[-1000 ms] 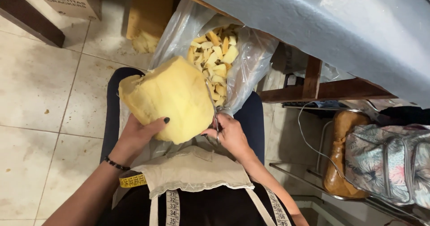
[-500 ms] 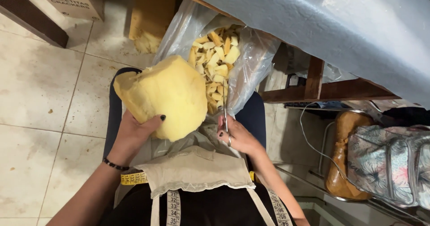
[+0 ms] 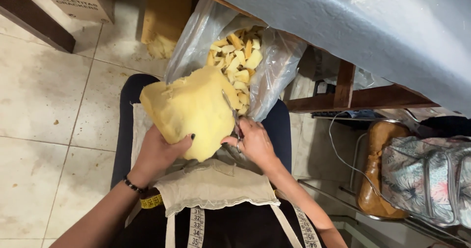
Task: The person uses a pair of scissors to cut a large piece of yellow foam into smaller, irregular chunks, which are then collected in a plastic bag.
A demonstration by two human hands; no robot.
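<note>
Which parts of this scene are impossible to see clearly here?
Head view:
- Metal scissors: blade tips hidden by the yellow foam block.
- Clear plastic bag of foam pieces: bottom hidden behind the block.
- Right hand: palm faces away.
- Left hand: fingers under the block.

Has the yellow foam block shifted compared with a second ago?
Yes. The yellow foam block has tilted and slid left, uncovering more of the clear bag of foam pieces, with the scissors now deeper along its right edge.

two hands (image 3: 162, 152), one foam block (image 3: 191, 110), one scissors (image 3: 231, 111)
</note>
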